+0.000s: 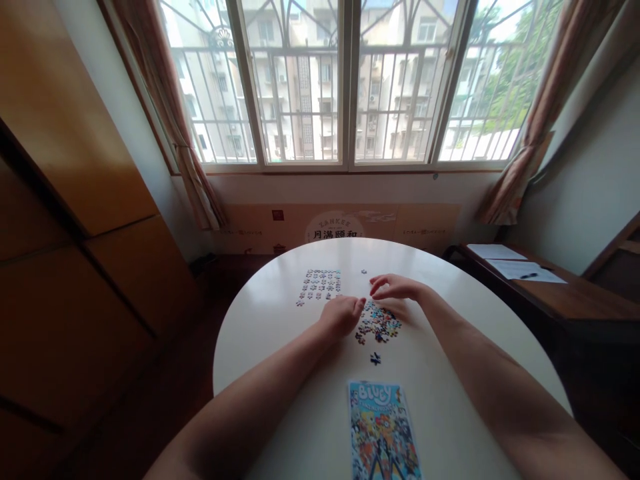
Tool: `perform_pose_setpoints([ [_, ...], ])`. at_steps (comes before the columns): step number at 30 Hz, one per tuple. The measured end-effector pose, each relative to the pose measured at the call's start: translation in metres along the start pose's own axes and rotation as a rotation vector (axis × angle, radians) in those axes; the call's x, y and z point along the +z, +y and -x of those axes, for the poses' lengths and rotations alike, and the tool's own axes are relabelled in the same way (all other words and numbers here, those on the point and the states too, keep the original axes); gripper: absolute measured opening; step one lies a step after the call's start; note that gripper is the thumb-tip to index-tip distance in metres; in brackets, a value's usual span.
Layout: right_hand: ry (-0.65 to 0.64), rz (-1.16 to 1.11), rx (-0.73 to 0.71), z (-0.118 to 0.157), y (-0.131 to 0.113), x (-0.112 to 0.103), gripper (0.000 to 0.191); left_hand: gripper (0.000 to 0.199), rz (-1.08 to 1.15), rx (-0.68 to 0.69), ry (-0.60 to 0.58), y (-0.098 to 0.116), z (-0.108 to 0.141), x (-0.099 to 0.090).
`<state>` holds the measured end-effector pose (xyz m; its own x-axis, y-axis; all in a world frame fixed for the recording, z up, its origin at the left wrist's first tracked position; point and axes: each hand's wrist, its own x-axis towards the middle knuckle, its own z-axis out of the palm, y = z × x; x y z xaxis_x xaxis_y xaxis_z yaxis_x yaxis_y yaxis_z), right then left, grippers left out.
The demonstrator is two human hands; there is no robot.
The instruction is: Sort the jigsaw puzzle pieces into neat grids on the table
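My left hand [344,315] is closed at the left edge of a loose pile of colourful jigsaw pieces [381,324]. Whatever its curled fingers may hold is hidden from me. Above the back of the pile, my right hand [396,287] is open, its fingers a little bent and apart, and nothing shows between them. Beyond my left hand, several puzzle pieces [320,284] lie spaced out in rows. A single piece [363,271] sits behind the right fingertips. A dark joined piece or cluster [375,359] lies nearer to me than the pile.
A puzzle picture sheet [384,430] marked "BLUEY" lies near me on the round white table [265,333]. To the right, a wooden desk [590,293] bears papers [523,270] and a dark pen-like thing. An orange-brown cabinet stands left; a barred window is ahead.
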<state>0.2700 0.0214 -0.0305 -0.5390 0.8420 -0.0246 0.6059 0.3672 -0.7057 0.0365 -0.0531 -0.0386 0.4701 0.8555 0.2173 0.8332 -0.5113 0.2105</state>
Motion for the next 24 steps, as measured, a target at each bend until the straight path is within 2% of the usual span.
perform_pose_setpoints([
  [5,-0.079,0.161,-0.057,0.001,-0.012,0.001,0.030,0.064,-0.041,0.001,-0.013,0.000,-0.001,0.002],
  [8,-0.048,0.200,-0.105,-0.002,-0.011,0.004,0.029,0.064,-0.056,0.011,-0.026,0.002,0.000,0.001],
  [14,0.030,0.222,-0.111,-0.007,-0.006,0.011,0.024,0.064,-0.076,0.026,-0.023,0.002,0.001,0.001],
  [19,0.161,0.285,-0.055,-0.009,0.004,0.014,0.019,0.064,-0.088,0.007,-0.041,0.003,-0.001,0.001],
  [24,0.447,0.535,0.160,-0.006,0.014,0.015,0.020,0.064,-0.101,0.001,-0.036,0.003,-0.001,0.002],
])
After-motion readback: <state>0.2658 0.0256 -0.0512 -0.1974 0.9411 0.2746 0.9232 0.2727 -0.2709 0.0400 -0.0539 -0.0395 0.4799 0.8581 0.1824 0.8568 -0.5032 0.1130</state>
